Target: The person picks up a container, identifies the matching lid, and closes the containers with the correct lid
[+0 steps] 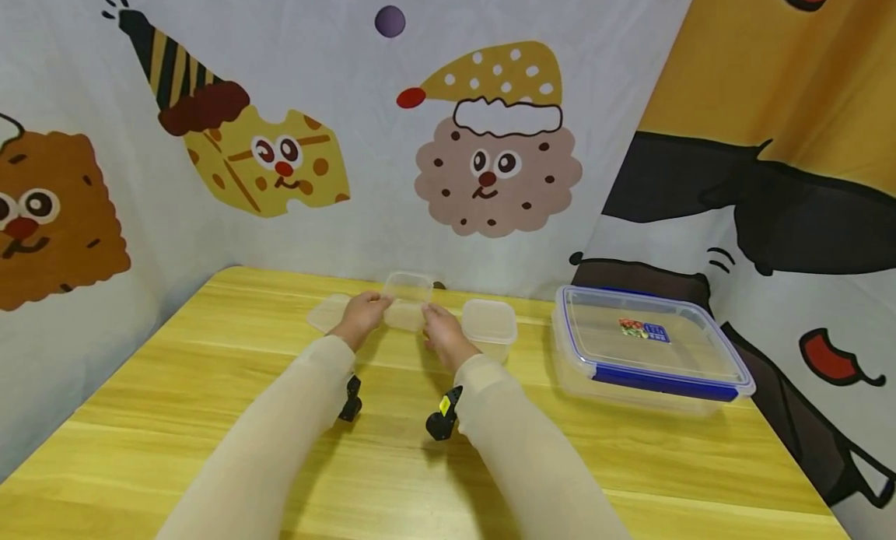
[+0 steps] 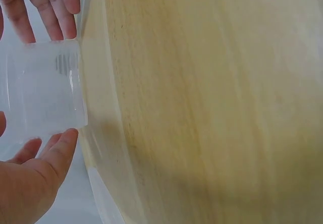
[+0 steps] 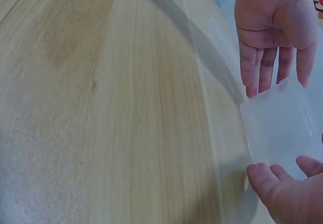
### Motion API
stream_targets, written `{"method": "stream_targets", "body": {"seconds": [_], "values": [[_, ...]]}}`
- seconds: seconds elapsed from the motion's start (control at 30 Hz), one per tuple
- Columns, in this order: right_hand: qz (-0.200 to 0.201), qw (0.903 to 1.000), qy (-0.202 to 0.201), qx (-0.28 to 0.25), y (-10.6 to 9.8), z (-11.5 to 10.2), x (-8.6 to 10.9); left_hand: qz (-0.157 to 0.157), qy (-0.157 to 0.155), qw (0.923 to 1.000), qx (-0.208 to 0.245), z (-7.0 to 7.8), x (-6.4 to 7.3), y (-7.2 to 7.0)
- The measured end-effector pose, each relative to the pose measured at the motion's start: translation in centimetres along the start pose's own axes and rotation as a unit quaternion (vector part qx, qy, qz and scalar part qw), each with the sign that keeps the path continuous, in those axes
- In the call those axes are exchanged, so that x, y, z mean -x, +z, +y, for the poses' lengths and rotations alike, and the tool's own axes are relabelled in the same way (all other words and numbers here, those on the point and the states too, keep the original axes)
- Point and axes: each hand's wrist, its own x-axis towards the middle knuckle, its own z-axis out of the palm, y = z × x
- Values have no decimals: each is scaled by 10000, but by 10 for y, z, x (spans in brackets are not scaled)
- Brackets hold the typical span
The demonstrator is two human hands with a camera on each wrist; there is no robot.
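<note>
Between my two hands is a small clear plastic food container (image 1: 408, 288), without a lid on it. My left hand (image 1: 364, 316) grips its left side and my right hand (image 1: 442, 331) grips its right side. In the left wrist view the container (image 2: 48, 90) spans the gap between both hands, with fingers and thumbs at opposite walls. The right wrist view shows the same container (image 3: 280, 125) held from two sides. Whether its base touches the table cannot be told. A flat translucent lid (image 1: 326, 314) lies just left of my left hand.
Right of my right hand stands a second small container (image 1: 489, 327) with a lid on top. Farther right is a large clear box (image 1: 651, 353) with a blue-edged lid. Everything is near the back of the wooden table (image 1: 392, 478), close to a printed cloth wall (image 1: 378, 229).
</note>
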Motion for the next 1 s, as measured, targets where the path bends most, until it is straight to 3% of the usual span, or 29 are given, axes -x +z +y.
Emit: {"method": "stream_targets", "body": {"seconds": [0.5, 0.83, 1.0], "values": [[147, 9996, -204, 159, 1, -8, 14, -19, 178, 9987, 480, 4, 11, -5], [571, 9975, -375, -200, 6, -14, 20, -13, 377, 9964, 758, 7, 24, -7], [599, 9965, -482, -326, 8, -17, 26, 59, 448, 9959, 781, 9, 30, -9]]}}
